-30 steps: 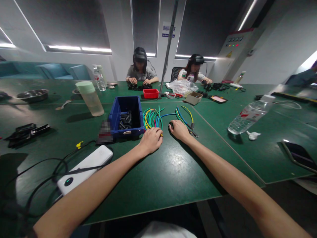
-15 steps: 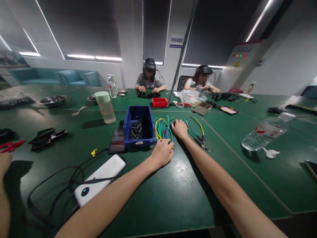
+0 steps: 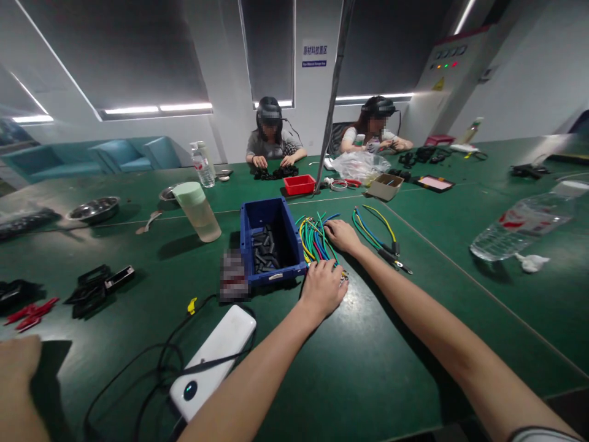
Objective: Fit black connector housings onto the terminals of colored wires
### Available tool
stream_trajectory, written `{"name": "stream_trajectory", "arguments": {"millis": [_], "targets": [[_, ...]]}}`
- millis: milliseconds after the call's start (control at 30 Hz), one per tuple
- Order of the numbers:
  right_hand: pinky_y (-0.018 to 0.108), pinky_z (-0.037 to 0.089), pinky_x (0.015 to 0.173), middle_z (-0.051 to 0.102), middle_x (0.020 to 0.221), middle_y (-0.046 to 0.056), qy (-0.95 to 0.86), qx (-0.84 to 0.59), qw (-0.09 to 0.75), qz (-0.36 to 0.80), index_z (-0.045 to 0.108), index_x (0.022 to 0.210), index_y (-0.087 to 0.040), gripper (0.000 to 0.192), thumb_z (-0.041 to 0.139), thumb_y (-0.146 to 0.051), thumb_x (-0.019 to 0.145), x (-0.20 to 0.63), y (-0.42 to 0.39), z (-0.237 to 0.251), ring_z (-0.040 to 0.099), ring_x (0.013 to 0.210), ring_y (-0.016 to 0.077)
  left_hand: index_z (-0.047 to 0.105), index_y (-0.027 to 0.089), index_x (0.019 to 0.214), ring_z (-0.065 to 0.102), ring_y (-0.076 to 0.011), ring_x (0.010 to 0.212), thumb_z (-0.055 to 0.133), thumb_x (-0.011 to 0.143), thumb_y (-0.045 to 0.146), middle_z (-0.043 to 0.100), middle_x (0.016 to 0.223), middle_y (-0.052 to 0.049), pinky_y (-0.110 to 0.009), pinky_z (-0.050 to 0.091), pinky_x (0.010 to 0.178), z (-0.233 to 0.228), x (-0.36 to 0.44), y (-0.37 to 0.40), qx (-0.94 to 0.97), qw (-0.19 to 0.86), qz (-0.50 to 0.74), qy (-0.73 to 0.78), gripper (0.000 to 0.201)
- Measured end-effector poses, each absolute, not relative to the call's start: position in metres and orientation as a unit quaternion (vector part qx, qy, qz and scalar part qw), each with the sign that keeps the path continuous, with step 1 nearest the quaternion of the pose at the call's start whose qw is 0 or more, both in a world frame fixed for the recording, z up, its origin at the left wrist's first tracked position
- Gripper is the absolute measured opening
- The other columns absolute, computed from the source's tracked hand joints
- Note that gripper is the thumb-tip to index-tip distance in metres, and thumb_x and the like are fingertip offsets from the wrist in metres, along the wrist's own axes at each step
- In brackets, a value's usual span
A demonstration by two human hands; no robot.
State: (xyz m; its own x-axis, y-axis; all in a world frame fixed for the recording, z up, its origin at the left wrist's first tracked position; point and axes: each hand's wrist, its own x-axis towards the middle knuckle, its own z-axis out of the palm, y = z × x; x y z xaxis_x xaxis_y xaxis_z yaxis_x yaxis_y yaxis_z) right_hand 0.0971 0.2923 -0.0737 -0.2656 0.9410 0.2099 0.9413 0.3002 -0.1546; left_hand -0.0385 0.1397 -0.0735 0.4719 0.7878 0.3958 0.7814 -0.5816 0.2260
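A loose bundle of green, yellow and blue wires (image 3: pixel 316 236) lies on the green table, against the right side of a blue bin (image 3: pixel 276 276). My left hand (image 3: pixel 324 285) is closed over the near end of the bundle, where metal terminals show by its fingers. At the bundle's right side my right hand (image 3: pixel 343 235) has its fingers curled down on the wires, a blue one showing beyond them; the fingertips are hidden. A smaller group of wires (image 3: pixel 391 242) with black sleeves and ring terminals lies apart, to the right. Short black tubes (image 3: pixel 265 248) fill part of the bin.
A white power bank (image 3: pixel 216 356) with a black cable lies left of my forearm. A green-lidded bottle (image 3: pixel 197 212) stands behind it; a water bottle (image 3: pixel 519 224) lies at right. Another person's hand (image 3: pixel 21 362) is at lower left. Two people sit across the table.
My view has turned and tilted, so the table things appear shifted. Both hands stay at the wire bundle. A blue wire now shows beyond my right hand's fingers.
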Motion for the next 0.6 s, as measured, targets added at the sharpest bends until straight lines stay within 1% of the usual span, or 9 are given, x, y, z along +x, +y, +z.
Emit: {"name": "stream_trajectory", "arguments": {"millis": [133,267,400,500,600], "targets": [[0.030,0.037,0.092,0.064,0.114,0.013,-0.789,-0.600,0.135,0.018,0.062,0.110,-0.014,0.032,0.040,-0.031,0.093,0.0947,0.2900,-0.0694,0.054,0.109,0.0213,0.057,0.018,0.104,0.053,-0.0256,0.104,0.048,0.088,0.036,0.058,0.111,-0.012,-0.043,0.042,0.090,-0.0726,-0.0390,0.1411,0.857,0.011,0.234,0.460,0.026],[0.029,0.036,0.092,0.063,0.115,0.014,-0.786,-0.601,0.141,0.030,0.062,0.110,-0.013,0.033,0.039,-0.031,0.094,0.0956,0.2889,-0.0680,0.053,0.109,0.0211,0.057,0.018,0.102,0.053,-0.0252,0.105,0.047,0.088,0.035,0.057,0.115,-0.012,-0.044,0.040,0.094,-0.0711,-0.0380,0.1421,0.858,0.012,0.230,0.459,0.025],[0.028,0.036,0.092,0.064,0.113,0.013,-0.787,-0.601,0.139,0.028,0.062,0.108,-0.014,0.033,0.039,-0.033,0.094,0.0987,0.2889,-0.0686,0.054,0.108,0.0204,0.056,0.017,0.104,0.054,-0.0241,0.107,0.045,0.090,0.033,0.058,0.115,-0.011,-0.045,0.038,0.097,-0.0701,-0.0365,0.1431,0.857,0.015,0.232,0.461,0.024],[0.028,0.036,0.091,0.064,0.113,0.012,-0.789,-0.599,0.135,0.020,0.062,0.108,-0.015,0.034,0.038,-0.034,0.094,0.1013,0.2895,-0.0705,0.054,0.107,0.0207,0.057,0.018,0.104,0.055,-0.0220,0.107,0.039,0.093,0.027,0.059,0.117,-0.010,-0.044,0.038,0.097,-0.0713,-0.0365,0.1441,0.857,0.011,0.238,0.457,0.023],[0.029,0.036,0.090,0.063,0.114,0.012,-0.797,-0.588,0.136,0.011,0.061,0.109,-0.015,0.036,0.034,-0.035,0.095,0.1030,0.2880,-0.0718,0.054,0.108,0.0218,0.059,0.017,0.100,0.058,-0.0202,0.104,0.035,0.095,0.025,0.061,0.116,-0.010,-0.041,0.041,0.095,-0.0733,-0.0374,0.1434,0.861,0.002,0.246,0.446,0.026]]}}
